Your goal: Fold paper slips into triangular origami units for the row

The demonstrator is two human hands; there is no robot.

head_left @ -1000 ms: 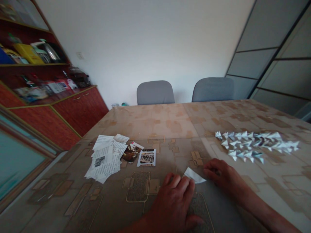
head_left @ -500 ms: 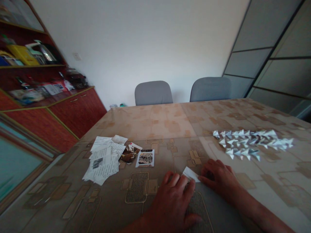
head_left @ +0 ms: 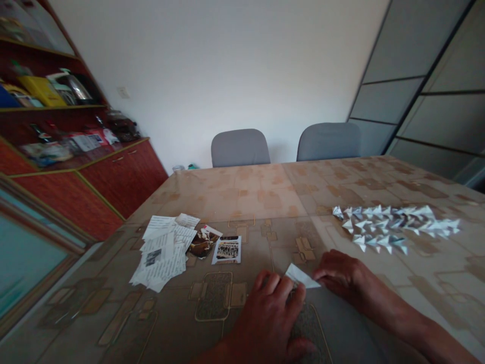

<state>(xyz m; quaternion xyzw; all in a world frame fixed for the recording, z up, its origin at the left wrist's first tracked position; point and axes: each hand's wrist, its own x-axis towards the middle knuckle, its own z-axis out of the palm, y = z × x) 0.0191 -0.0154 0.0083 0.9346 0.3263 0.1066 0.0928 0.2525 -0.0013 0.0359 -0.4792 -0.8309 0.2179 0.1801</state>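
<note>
Because the left hand (head_left: 273, 311) covers the near edge of one folded white paper (head_left: 302, 277) lying on the table (head_left: 265, 199) between both hands, the biggest risk I see remotely is its layers slipping out of line, from uneven pressure under those fingers. That hand rests palm down and loosely spread, thumb well apart from bent fingers. The right hand (head_left: 339, 273) brings its fingertips to the paper's right corner; I cannot tell whether they pinch it. Less likely, a hard tug there could tear the sheet.

By size, I count one table, two grey chairs (head_left: 240, 147), two hands, three rows of pointed folded-paper pieces (head_left: 380, 224) too crowded to number, one pile of printed text slips (head_left: 162, 260) overlapping beyond an exact count, at least one brown picture scrap (head_left: 203, 243), and one white-bordered picture slip (head_left: 228, 249).
</note>
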